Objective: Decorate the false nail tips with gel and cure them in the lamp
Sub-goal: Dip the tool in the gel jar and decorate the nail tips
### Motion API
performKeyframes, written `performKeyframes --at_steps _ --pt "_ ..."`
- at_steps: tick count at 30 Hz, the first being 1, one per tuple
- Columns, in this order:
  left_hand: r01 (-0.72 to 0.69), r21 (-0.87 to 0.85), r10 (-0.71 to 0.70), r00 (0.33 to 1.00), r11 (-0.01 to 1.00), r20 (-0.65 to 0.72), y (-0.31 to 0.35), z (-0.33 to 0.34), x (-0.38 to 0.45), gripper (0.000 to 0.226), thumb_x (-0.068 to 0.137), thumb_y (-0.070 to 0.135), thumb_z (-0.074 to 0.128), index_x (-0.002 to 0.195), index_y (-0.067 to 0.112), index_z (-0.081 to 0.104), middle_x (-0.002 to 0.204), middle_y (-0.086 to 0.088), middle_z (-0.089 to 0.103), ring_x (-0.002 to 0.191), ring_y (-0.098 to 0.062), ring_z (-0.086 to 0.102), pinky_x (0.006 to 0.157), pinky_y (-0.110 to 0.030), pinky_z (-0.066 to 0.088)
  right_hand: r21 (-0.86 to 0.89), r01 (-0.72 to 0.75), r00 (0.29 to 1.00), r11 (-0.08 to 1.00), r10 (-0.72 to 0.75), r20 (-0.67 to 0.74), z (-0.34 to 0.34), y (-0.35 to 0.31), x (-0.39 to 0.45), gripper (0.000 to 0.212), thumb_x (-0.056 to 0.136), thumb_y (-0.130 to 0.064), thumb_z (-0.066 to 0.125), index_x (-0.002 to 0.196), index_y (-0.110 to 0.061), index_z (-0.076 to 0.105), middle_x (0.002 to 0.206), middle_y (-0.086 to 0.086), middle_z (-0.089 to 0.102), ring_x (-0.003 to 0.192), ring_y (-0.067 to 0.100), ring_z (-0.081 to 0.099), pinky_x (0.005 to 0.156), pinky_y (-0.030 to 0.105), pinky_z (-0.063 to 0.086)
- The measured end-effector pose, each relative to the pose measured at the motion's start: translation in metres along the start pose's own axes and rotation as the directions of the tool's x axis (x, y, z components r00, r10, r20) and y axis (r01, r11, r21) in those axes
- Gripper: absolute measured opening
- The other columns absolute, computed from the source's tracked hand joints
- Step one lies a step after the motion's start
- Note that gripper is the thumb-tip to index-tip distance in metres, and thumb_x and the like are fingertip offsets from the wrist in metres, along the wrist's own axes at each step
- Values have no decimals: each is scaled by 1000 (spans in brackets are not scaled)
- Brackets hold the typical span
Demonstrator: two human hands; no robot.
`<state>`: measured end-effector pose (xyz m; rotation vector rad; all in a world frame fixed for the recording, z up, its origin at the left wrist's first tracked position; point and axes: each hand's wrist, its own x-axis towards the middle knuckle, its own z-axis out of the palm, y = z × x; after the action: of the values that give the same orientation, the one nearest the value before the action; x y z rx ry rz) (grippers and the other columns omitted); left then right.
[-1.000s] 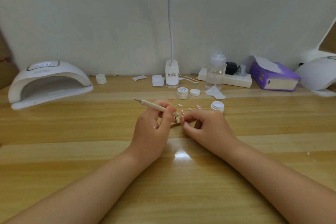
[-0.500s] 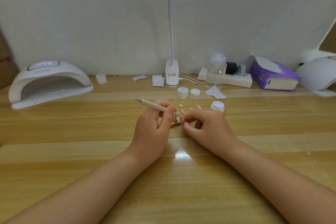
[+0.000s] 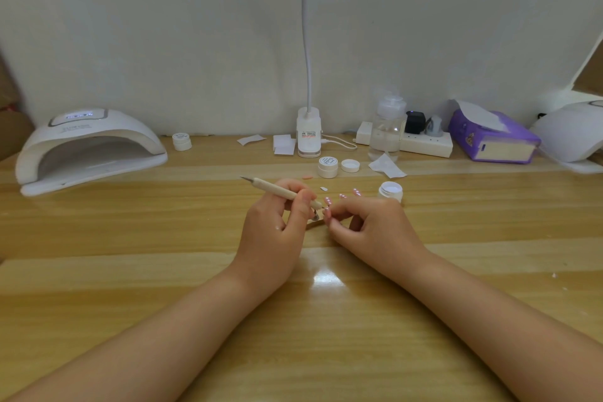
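My left hand (image 3: 277,222) grips a beige dotting pen (image 3: 280,191), its tip pointing right toward my right hand (image 3: 372,225). My right hand pinches a small pink false nail tip (image 3: 326,213) at the middle of the wooden table (image 3: 130,254). Pink dotted nail tips (image 3: 356,192) lie just behind my right hand, and a clear tip (image 3: 323,189) and an orange tip (image 3: 306,177) lie farther back. An open gel jar (image 3: 390,191) stands at the right. The white curing lamp (image 3: 88,148) sits at the far left, its opening facing me.
A closed gel jar (image 3: 327,167) and a loose lid (image 3: 350,165) stand behind the hands, another jar (image 3: 181,141) near the lamp. A desk lamp base (image 3: 308,132), clear bottle (image 3: 386,130), power strip (image 3: 424,142), purple tissue box (image 3: 492,140) and second lamp (image 3: 574,130) line the back.
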<state>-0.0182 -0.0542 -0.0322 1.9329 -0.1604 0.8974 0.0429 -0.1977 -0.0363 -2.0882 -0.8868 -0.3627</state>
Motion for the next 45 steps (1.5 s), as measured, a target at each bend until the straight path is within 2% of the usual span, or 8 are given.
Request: performKeyframes --at_steps 7,12,20,26,30,34,40,45 --pt "5 -4 -5 1000 1000 1 1 0 0 16 91 24 47 82 20 59 71 22 63 63 3 58 57 -5 37 -2 5 1000 1000 -5 -3 0 1 0 11 80 -12 69 83 -21 75 69 -20 64 52 1 52 60 15 45" --pt "24 2 -24 1000 1000 -6 1 0 0 16 90 26 47 81 22 59 71 21 64 61 0 58 55 -7 38 15 -1 1000 1000 1 -5 0 0 0 11 80 -12 69 82 -21 74 69 -20 65 50 3 52 70 26 51" --pt "19 5 -19 1000 1000 -8 2 0 0 15 91 24 47 81 22 58 70 24 63 57 4 55 53 -6 36 21 -7 1000 1000 7 1 0 0 0 11 80 -13 68 80 -22 74 66 -23 61 49 4 50 68 30 51" --pt "22 3 -22 1000 1000 -4 2 0 0 17 90 26 47 81 19 59 71 20 63 58 1 56 54 -7 37 12 6 1000 1000 -6 5 0 0 0 11 80 -13 68 80 -22 74 67 -21 63 50 5 51 60 21 48" --pt "21 1 -21 1000 1000 -13 2 0 1 18 90 26 47 81 18 60 74 10 64 59 -11 56 52 -11 38 6 4 1000 1000 -4 5 0 1 1 10 80 -13 68 79 -22 73 64 -24 60 50 5 50 59 19 46" --pt "22 5 -22 1000 1000 -6 2 0 0 17 90 26 47 81 19 60 71 19 64 60 0 57 55 -8 38 5 3 1000 1000 -4 16 -1 1 0 11 80 -14 68 82 -23 74 68 -22 63 52 5 52 59 15 44" --pt "11 7 -11 1000 1000 -12 2 0 0 16 90 26 47 81 21 60 72 22 64 63 -3 59 56 -8 38 3 4 1000 1000 -4 9 0 1 0 11 80 -13 68 82 -23 74 66 -24 61 52 5 52 60 16 45" --pt "11 2 -11 1000 1000 -11 2 0 0 16 90 26 47 81 21 59 70 24 63 60 3 57 55 -7 37 -7 7 1000 1000 -7 2 0 1 1 11 79 -13 68 81 -21 74 65 -24 60 52 3 52 58 10 40"
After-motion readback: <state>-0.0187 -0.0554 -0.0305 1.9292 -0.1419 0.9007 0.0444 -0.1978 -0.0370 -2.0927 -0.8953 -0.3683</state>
